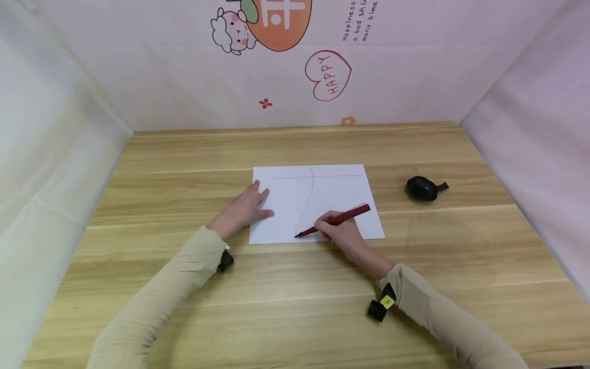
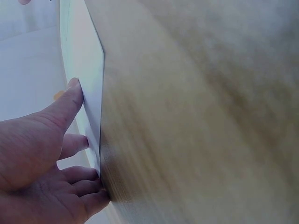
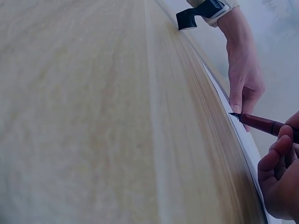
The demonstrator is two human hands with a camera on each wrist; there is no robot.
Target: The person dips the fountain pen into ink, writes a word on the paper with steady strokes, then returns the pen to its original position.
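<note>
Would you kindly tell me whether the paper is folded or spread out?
Spread out: in the head view, the paper lies flat on the table, all four corners showing.

On the far cloth backdrop, read "HAPPY" inside the red heart outline. To its right, you can read dark lettering: "Happiness", "a bad thin", "many time", partly cut off. The yellow label on your right wrist camera is illegible.
</note>
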